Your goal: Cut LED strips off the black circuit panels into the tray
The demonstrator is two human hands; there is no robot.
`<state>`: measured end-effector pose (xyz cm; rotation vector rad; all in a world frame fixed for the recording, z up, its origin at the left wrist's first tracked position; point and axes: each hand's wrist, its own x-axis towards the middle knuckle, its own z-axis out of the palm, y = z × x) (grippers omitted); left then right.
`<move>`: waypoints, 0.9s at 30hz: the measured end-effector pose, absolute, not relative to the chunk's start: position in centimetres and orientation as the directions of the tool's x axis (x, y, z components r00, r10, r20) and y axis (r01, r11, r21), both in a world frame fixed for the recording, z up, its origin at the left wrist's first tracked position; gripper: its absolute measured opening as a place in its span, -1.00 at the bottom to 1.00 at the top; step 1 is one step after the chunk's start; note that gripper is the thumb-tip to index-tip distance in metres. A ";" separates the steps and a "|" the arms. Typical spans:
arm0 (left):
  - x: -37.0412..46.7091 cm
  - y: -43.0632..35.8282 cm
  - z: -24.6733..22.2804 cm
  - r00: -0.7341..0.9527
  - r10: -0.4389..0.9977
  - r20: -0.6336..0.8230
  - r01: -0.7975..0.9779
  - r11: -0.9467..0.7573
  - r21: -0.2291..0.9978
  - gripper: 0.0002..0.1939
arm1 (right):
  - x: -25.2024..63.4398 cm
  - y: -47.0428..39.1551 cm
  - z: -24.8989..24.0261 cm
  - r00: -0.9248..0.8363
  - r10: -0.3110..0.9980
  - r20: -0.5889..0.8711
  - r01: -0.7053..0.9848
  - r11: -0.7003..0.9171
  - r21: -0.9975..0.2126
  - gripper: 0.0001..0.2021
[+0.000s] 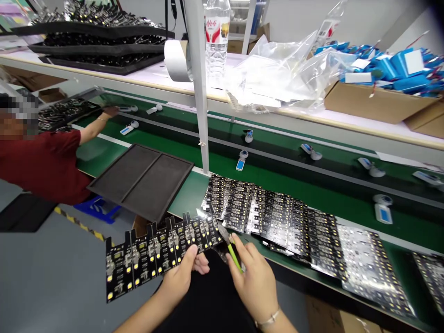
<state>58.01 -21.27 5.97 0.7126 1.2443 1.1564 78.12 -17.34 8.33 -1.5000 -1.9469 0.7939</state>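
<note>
Good work is probably calling for steady board (162, 252), pliers (234, 257) squared to edge, clear of yellow squares (110, 296). Left hand (180, 276) pinching board's lower edge, thumb on top; right hand (255, 274) curling closed around pliers' green handles, blades pointing at board's right end, contact unclear. Board hanging over lap (208, 300), beside bench (185, 198), looking black, glossy, tabs jutting along top.

The circuit-board panel (163, 249) is black, dotted with yellow squares and silvery parts, and the pliers handle (234, 257) at its end is lime green. Along the near edge of the green bench (187, 192), black panels (284, 222) carry rows of pale dots, and the tray (121, 175) is plain dark grey. At the pale shelf's right end, a tan carton (367, 101) holds bright blue packs (398, 64).
</note>
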 end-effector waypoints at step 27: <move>34.2 -15.5 -7.2 -0.628 0.778 -0.028 0.549 0.468 0.693 -0.52 | 82.6 -19.2 -2.3 -0.124 0.862 -0.491 0.980 0.028 -0.197 -0.49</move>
